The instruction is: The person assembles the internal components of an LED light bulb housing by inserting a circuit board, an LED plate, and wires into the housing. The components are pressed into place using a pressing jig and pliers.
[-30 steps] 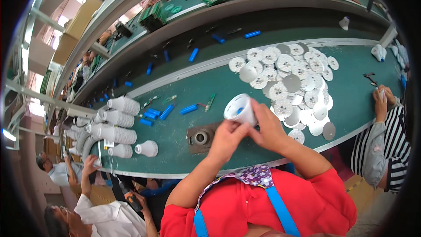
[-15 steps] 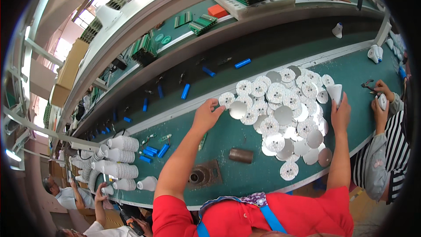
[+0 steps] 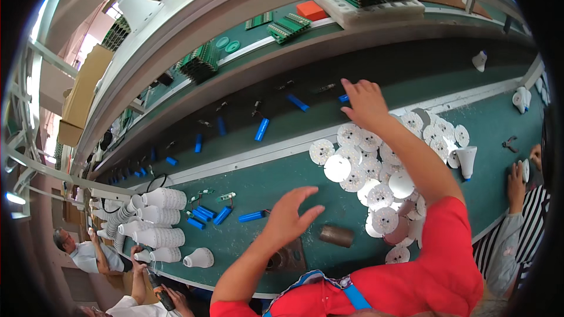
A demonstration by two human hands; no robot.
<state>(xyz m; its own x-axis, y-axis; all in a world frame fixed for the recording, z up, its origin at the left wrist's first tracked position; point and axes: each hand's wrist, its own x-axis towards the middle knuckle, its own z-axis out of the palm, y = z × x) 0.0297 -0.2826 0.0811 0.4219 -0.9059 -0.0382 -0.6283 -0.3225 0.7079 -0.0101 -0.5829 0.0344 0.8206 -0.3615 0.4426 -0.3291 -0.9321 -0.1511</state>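
My right hand (image 3: pixel 367 104) reaches over the dark belt, thumb and fingers apart on either side of a blue cylindrical battery (image 3: pixel 344 98); whether it touches the battery I cannot tell. My left hand (image 3: pixel 289 218) hovers open and empty above the green bench, close to another blue battery (image 3: pixel 251 216) with a wire. Below it sits a rusty metal fixture (image 3: pixel 292 255), partly hidden by the forearm. A pile of round white LED boards (image 3: pixel 352 179) lies under my right forearm. Beside the pile is a white bulb housing (image 3: pixel 467 161) with a blue tip at its lower end.
More blue batteries with small circuit boards lie along the dark belt (image 3: pixel 235 117). Stacked white bulb housings (image 3: pixel 158 217) stand at left. A metal cylinder (image 3: pixel 336 236) lies near the front. A co-worker's hand (image 3: pixel 517 182) is at right; others work at far left.
My right hand has let go of the white bulb housing beside the pile and moved left and away onto the belt. My left hand has drawn back from the boards toward me. The view has shifted.
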